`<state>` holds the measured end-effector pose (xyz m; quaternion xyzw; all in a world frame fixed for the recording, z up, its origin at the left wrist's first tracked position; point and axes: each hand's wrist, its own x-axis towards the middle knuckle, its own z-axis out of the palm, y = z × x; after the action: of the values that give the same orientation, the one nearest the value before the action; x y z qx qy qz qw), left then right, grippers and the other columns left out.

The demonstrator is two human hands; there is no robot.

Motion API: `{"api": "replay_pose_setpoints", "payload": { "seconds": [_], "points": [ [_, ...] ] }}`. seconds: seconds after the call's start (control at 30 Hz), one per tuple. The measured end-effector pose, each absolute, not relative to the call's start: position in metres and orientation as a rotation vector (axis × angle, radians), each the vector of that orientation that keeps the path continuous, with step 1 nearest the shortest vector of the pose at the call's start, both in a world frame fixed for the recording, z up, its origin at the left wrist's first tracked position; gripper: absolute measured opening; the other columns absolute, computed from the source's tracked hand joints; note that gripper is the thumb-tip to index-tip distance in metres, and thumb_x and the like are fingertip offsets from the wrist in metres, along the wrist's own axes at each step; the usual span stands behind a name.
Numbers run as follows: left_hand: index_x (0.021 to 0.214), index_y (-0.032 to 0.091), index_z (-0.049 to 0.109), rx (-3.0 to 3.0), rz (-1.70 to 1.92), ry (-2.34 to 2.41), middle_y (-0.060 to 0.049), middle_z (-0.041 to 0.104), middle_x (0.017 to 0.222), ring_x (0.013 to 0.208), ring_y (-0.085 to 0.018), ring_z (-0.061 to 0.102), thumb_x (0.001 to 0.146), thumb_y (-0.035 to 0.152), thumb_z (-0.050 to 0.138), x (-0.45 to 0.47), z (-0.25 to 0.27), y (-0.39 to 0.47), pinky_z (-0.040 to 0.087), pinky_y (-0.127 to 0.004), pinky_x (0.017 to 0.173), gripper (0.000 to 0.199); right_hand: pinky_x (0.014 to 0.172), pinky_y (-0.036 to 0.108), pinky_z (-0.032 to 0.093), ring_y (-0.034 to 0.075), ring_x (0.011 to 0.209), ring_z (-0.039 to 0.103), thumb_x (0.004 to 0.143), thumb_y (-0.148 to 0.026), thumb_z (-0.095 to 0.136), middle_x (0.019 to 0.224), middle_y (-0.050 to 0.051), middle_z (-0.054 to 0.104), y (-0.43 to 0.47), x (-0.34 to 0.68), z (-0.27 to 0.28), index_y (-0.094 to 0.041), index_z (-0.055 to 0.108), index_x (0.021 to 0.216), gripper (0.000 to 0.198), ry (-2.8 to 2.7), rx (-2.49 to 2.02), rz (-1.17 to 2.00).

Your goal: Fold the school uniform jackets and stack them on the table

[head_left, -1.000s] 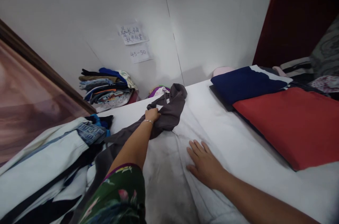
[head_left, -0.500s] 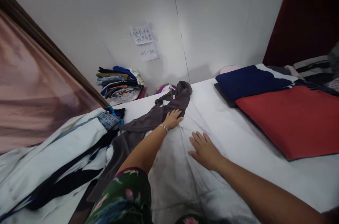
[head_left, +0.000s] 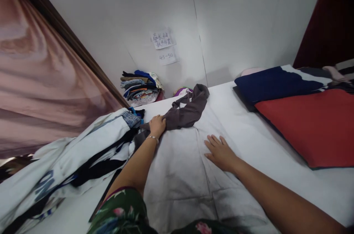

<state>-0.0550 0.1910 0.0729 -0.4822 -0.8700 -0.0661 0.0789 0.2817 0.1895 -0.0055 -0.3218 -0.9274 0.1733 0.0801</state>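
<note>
A garment with a pale grey-white body and dark grey-brown fabric at its top lies spread on the white table. My left hand is at the left end of the dark cloth, its fingers bent closely over what looks like a sleeve. Part of that cloth shows beyond the hand, and my forearm hides some of it. On the right side of the pale body, my right hand lies flat with fingers spread, holding nothing.
Folded red and navy garments sit at the right. A heap of white and dark clothes lies left, beside a pink curtain. Behind stands a folded clothes stack, below paper notes on the wall.
My left hand has slid left along the dark cloth, from near the collar end to its left part, and its fingers have drawn in. My right hand stays on the pale body.
</note>
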Motion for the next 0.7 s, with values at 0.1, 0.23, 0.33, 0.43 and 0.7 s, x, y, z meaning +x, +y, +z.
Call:
{"api": "replay_pose_setpoints", "payload": {
  "seconds": [0.1, 0.23, 0.33, 0.43, 0.7],
  "points": [
    [0.119, 0.018, 0.062, -1.177, -0.123, -2.79, -0.017, 0.056, 0.133, 0.126, -0.035, 0.046, 0.089, 0.036, 0.041, -0.093, 0.08, 0.173, 0.038, -0.049, 0.099, 0.041, 0.115, 0.053, 0.012, 0.03, 0.144, 0.021, 0.093, -0.042, 0.041, 0.153, 0.016, 0.031, 0.191, 0.282, -0.007, -0.015, 0.044, 0.142, 0.055, -2.739, -0.923, 0.507],
    [0.118, 0.018, 0.062, -0.955, -0.086, -3.007, -0.018, 0.063, 0.123, 0.115, -0.036, 0.056, 0.086, 0.048, 0.043, -0.125, 0.076, 0.158, 0.045, -0.045, 0.089, 0.048, 0.115, 0.052, 0.01, 0.029, 0.145, 0.015, 0.094, -0.038, 0.039, 0.155, 0.015, 0.027, 0.202, 0.285, -0.005, -0.016, 0.042, 0.142, 0.053, -2.589, -0.924, 0.36],
    [0.12, 0.015, 0.061, -0.856, -0.123, -3.087, -0.019, 0.062, 0.125, 0.115, -0.036, 0.057, 0.086, 0.058, 0.037, -0.137, 0.07, 0.155, 0.045, -0.045, 0.09, 0.06, 0.114, 0.052, 0.012, 0.03, 0.145, 0.013, 0.094, -0.039, 0.039, 0.156, 0.016, 0.024, 0.214, 0.29, -0.008, -0.013, 0.038, 0.145, 0.057, -2.556, -1.095, 0.32],
    [0.118, 0.011, 0.061, -0.776, -0.169, -3.135, -0.023, 0.06, 0.126, 0.118, -0.04, 0.054, 0.08, 0.064, 0.044, -0.143, 0.068, 0.158, 0.042, -0.05, 0.093, 0.068, 0.112, 0.052, 0.019, 0.031, 0.144, 0.019, 0.094, -0.044, 0.038, 0.155, 0.016, 0.028, 0.222, 0.293, -0.013, -0.013, 0.042, 0.142, 0.057, -2.659, -1.211, 0.392],
    [0.112, 0.01, 0.061, -0.878, -0.425, -3.015, -0.025, 0.056, 0.128, 0.123, -0.043, 0.049, 0.07, 0.028, 0.064, -0.134, 0.082, 0.168, 0.041, -0.051, 0.096, 0.046, 0.112, 0.051, 0.02, 0.031, 0.143, 0.021, 0.095, -0.045, 0.038, 0.155, 0.016, 0.028, 0.221, 0.293, -0.011, -0.012, 0.046, 0.139, 0.055, -2.701, -1.216, 0.398]
  ]
}}
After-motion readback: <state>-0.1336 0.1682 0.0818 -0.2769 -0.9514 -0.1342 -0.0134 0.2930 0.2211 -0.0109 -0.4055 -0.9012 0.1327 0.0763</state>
